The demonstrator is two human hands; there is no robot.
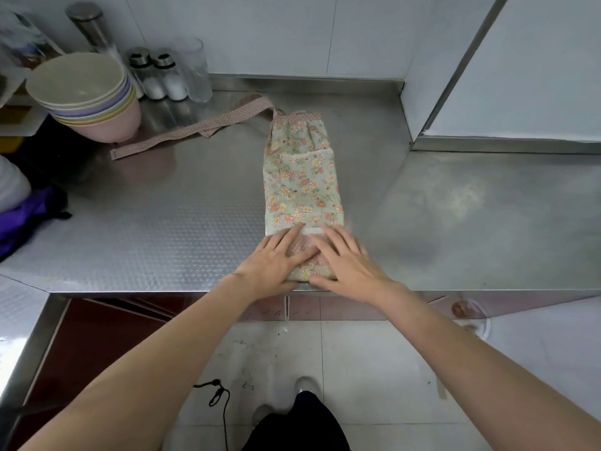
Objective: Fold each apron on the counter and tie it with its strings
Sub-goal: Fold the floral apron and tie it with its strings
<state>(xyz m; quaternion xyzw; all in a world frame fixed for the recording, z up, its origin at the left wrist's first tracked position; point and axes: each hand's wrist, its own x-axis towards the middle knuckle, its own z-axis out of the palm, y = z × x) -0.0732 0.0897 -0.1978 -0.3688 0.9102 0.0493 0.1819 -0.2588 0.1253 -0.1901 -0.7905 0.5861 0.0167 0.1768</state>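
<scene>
Apron (300,183), floral, folded narrow, lies under both flat hands.

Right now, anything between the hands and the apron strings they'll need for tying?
Nothing visible. Both the left hand and right hand press flat on the near end of the folded apron. The strings trail left from its far end over bare counter; the bowl stack sits just beyond them.

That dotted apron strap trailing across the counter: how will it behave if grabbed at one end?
Likely floppy: the strap lies flat, kinked and looped on the steel counter. Probably light, thin fabric. It may tug the folded apron, since it joins its far end.
</scene>
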